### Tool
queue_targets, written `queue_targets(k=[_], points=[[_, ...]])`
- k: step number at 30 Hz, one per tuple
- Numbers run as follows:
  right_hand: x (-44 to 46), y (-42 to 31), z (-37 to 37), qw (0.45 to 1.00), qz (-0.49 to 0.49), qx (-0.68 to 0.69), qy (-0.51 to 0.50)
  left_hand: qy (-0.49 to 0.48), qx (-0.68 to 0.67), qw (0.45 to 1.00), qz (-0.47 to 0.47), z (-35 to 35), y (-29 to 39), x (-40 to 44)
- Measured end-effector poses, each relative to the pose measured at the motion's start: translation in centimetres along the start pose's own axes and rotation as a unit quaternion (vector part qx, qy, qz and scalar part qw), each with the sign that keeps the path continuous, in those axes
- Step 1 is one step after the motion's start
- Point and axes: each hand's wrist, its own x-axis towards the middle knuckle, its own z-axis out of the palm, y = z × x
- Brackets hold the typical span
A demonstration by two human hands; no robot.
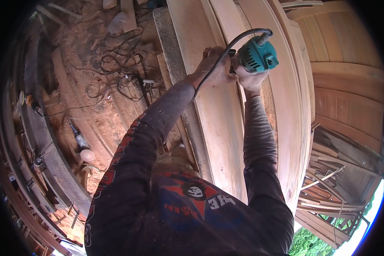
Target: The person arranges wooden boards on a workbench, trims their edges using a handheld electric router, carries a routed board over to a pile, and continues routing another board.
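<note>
A teal power tool [257, 56] with a black cord stands over the long pale planks [219, 123]. My right hand [249, 79] is wrapped round the tool's body on its near side. Just left of it, my left hand [215, 66] has bent fingers at a black part on the tool's left side; what exactly they grip is partly hidden. The cord [226, 49] arches from the tool's top and passes down across my left hand and wrist. The tool's underside is hidden by the tool and my hands.
Sawdust [102, 128] covers the ground at the left, with tangled cables [119, 70] and another power tool [79, 138]. Dark beams [51, 153] run along the far left. Wooden panels [350, 85] and stacked wood strips [328, 183] are at the right.
</note>
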Motion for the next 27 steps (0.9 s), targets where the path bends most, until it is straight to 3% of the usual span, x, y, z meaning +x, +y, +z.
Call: queue_targets(k=[3,16,19,21,27], points=[[1.8,0.7,1.0,0.999,-0.040,-0.023,-0.015,-0.023,0.023,0.999,-0.022,-0.5,-1.6,1.2],[8.6,2.3,5.8,0.998,-0.039,0.020,-0.041,0.029,0.072,0.996,-0.035,-1.2,-7.8,5.2],[10.6,2.7,7.3,0.999,-0.032,0.035,-0.023,0.025,0.135,0.990,-0.041,-2.0,-9.1,7.1],[11.7,3.2,7.8,0.999,-0.021,0.012,-0.026,-0.027,0.051,0.994,-0.089,-2.1,-10.3,7.9],[15.1,3.8,10.2,0.999,-0.024,-0.013,-0.032,0.031,-0.007,0.998,-0.060,-2.7,-13.8,10.1]])
